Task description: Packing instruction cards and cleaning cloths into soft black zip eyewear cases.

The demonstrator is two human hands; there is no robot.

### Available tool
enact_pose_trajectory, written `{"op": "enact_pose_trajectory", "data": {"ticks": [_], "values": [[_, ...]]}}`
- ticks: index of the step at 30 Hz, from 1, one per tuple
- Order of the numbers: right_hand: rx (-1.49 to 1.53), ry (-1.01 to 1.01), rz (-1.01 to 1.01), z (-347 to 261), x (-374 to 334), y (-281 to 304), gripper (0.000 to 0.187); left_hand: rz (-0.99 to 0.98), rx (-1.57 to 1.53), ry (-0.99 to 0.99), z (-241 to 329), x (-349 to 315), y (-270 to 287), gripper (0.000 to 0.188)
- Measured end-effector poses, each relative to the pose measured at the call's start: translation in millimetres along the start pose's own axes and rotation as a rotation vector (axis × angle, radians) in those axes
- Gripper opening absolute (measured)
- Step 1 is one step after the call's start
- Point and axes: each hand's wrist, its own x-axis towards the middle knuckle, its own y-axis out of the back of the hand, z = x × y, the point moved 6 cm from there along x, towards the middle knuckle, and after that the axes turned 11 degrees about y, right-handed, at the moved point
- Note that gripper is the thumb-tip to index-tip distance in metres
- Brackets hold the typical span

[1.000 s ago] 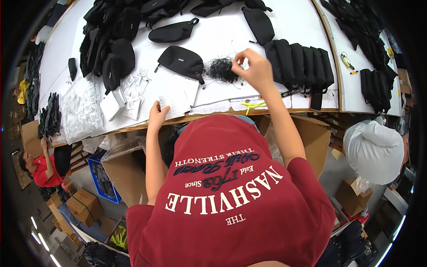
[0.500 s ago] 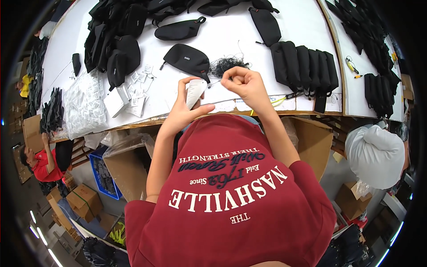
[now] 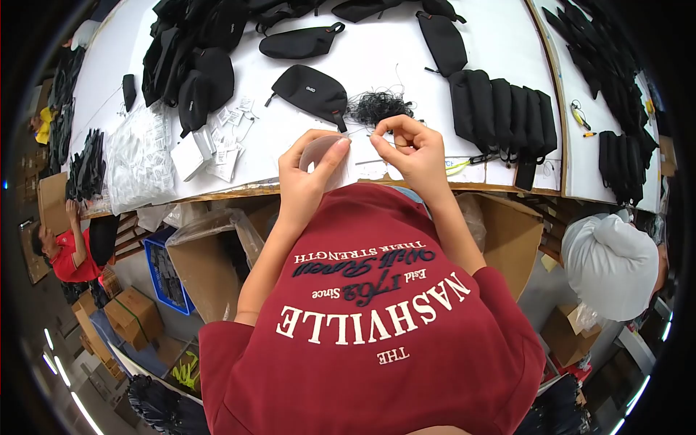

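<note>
My left hand (image 3: 301,181) is closed on a curved white paper tag (image 3: 317,149), its thumb pressed along the tag's edge above the table's front edge. Just to the right, my right hand (image 3: 419,156) pinches thumb and finger together; what sits between them is too fine to make out. A tangle of thin black strings (image 3: 378,107) lies right beyond that hand. Beyond my left hand rests a black zippered pouch (image 3: 310,90) with a small pull cord and a strap end pointing toward my fingers.
White tags (image 3: 226,161) and a heap of clear plastic bags (image 3: 138,167) lie left. Black pouches (image 3: 500,112) stand in a row at right; more pile up (image 3: 192,51) at far left. A cardboard box (image 3: 206,268) is below the table. Another person (image 3: 72,254) works at far left.
The tag in my left hand has turned, and its printed face no longer shows. My hands have come closer together, and the right fingers have shifted slightly. The whole view has drifted a little.
</note>
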Motion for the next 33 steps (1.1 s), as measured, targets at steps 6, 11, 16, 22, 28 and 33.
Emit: {"op": "enact_pose_trajectory", "data": {"ticks": [6,11,16,22,28,33], "values": [[-0.041,-0.005,-0.063,-3,-1,-1,0.012,0.027,-0.027,-0.007,-14,1,3,0.015],[-0.015,-0.008,-0.088,-4,-3,-3,0.012,0.014,0.026,-0.020,-12,-2,2,0.015],[0.026,-0.038,-0.137,-2,-4,-9,0.011,0.036,-0.007,0.008,-14,-3,2,0.015],[0.014,0.008,-0.173,-8,-4,-9,0.009,-0.025,-0.041,0.002,-16,-4,2,0.016],[0.032,0.108,-0.119,-16,-5,-10,0.007,-0.104,0.066,-0.058,4,-12,-12,0.044],[0.021,0.161,-0.012,-21,-5,-5,0.009,-0.112,0.142,-0.155,9,-18,-19,0.060]]}}
